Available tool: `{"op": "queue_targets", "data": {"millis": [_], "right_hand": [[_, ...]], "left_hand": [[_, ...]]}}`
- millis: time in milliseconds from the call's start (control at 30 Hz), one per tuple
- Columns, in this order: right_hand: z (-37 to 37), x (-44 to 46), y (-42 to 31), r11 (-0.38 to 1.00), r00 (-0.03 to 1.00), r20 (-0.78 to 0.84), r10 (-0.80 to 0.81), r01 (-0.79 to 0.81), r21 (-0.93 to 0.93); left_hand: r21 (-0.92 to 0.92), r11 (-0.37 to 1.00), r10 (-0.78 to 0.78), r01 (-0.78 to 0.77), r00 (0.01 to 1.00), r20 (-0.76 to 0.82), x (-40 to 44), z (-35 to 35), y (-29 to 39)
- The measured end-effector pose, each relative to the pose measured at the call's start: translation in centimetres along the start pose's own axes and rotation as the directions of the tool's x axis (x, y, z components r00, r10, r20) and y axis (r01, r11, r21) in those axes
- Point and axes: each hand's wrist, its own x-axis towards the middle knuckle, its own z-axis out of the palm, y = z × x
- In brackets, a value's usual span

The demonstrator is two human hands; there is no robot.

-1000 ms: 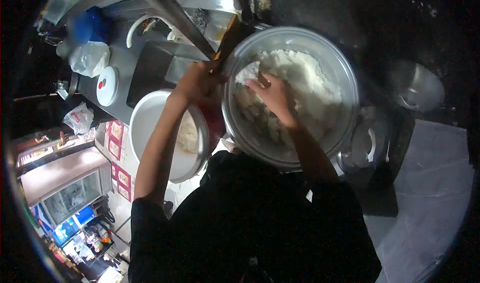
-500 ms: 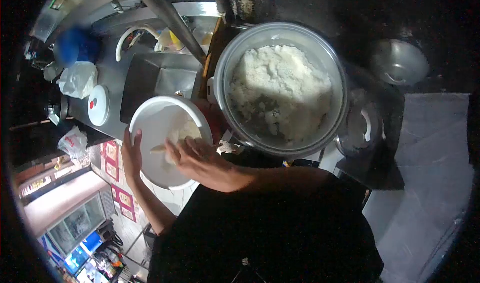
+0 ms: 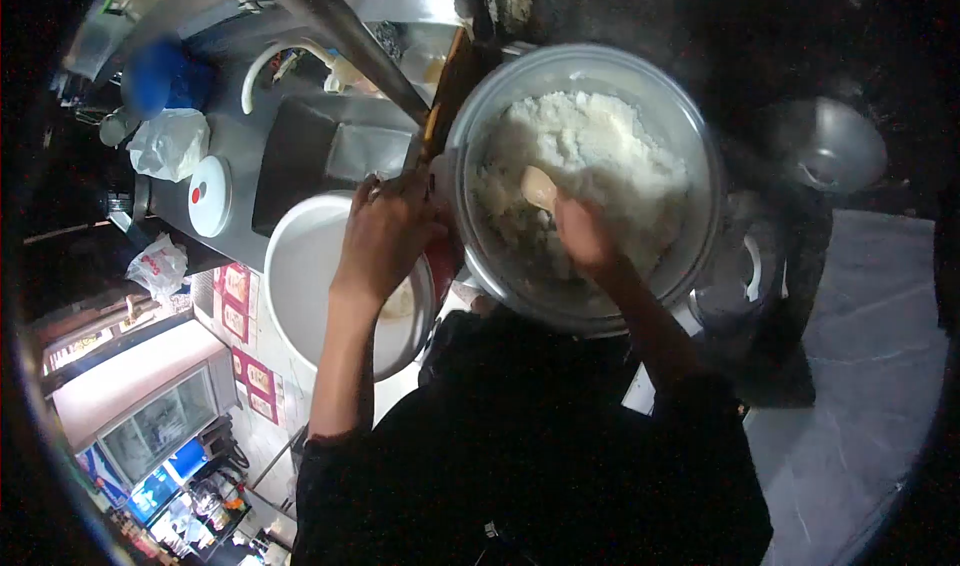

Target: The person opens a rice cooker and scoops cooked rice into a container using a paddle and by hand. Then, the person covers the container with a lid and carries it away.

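My right hand (image 3: 587, 234) is closed on a beige rice paddle (image 3: 539, 188), reaching into a large round metal pot (image 3: 712, 181). White, crumbly cooked rice (image 3: 600, 131) lies in the pot, heaped toward the far side and thinner near me. The paddle's blade is over the thinner part. My left hand (image 3: 388, 231) is over the right rim of a white plastic bucket (image 3: 310, 266), its fingers bent beside the pot's left side; what they grip is hidden. A little pale rice (image 3: 398, 303) shows in the bucket, partly covered by my left forearm.
Left of the bucket is a steel sink (image 3: 320, 151) with a white faucet (image 3: 262, 71). On its counter are a white lid (image 3: 210, 196) and a plastic bag (image 3: 172, 144). A metal bowl (image 3: 830, 146) and a glass lid (image 3: 735, 266) are at right. A metal pipe (image 3: 350, 41) crosses above.
My right hand has moved with the paddle from the bucket into the pot. My left hand has gone from the bucket's left rim to its right side. The view has shifted slightly.
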Motion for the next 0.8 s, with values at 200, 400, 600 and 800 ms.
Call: {"op": "queue_targets", "data": {"millis": [200,400,600,800], "right_hand": [[5.1,0.5,0.6,0.902,0.955,0.041,-0.294,0.292,-0.317],[0.8,1.8,-6.3,0.986,0.973,0.198,0.119,-0.140,0.092],[1.4,1.0,-6.6,0.956,1.000,-0.001,0.009,-0.009,0.293],[2.4,-1.9,-6.0,0.850,0.996,0.056,0.075,-0.093,0.519]], "left_hand": [[-0.110,0.991,-0.069,0.077,0.995,0.077,3.5,4.0,-0.8],[-0.239,0.971,0.003,0.017,0.997,0.081,3.9,4.0,-1.4],[-0.105,0.994,-0.031,0.035,0.999,0.038,3.8,4.8,-0.8],[-0.149,0.988,-0.013,0.030,0.994,0.113,4.1,4.5,-1.4]]}}
